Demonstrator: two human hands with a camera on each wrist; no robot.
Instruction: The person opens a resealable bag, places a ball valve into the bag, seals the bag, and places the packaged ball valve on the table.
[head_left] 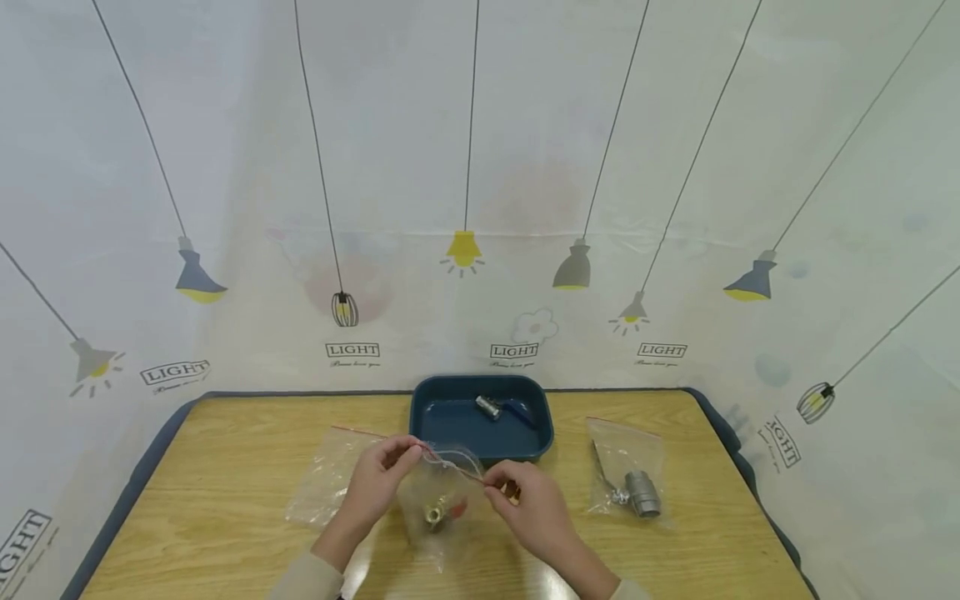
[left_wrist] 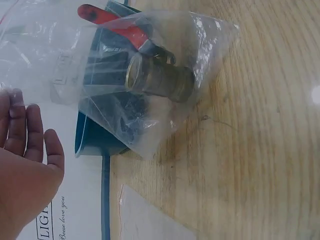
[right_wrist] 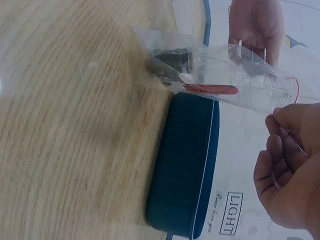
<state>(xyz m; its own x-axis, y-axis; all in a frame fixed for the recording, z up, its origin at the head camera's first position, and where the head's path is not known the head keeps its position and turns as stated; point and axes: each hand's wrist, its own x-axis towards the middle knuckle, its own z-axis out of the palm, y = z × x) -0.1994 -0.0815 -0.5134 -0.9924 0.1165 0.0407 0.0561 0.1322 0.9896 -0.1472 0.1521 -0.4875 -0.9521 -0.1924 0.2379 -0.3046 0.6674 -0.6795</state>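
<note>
A clear zip bag [head_left: 420,542] with a red line along its top hangs between my two hands, over the table. Inside it lies a brass valve [left_wrist: 160,80] with a red lever handle [right_wrist: 210,89]. My left hand [head_left: 377,477] pinches the bag's top edge at the left between thumb and forefinger. At the right end of that edge, my right hand [head_left: 534,504] pinches it the same way, its other fingers loosely bent. The bag's mouth bows apart a little between the hands.
Behind the bag stands a dark blue tray [head_left: 414,417] holding a silver metal fitting [head_left: 489,407] and a blue lever-like piece [head_left: 519,414]. Another clear bag [head_left: 626,442] with a grey valve [head_left: 642,493] lies at the right. A flat clear bag [head_left: 315,492] lies at the left.
</note>
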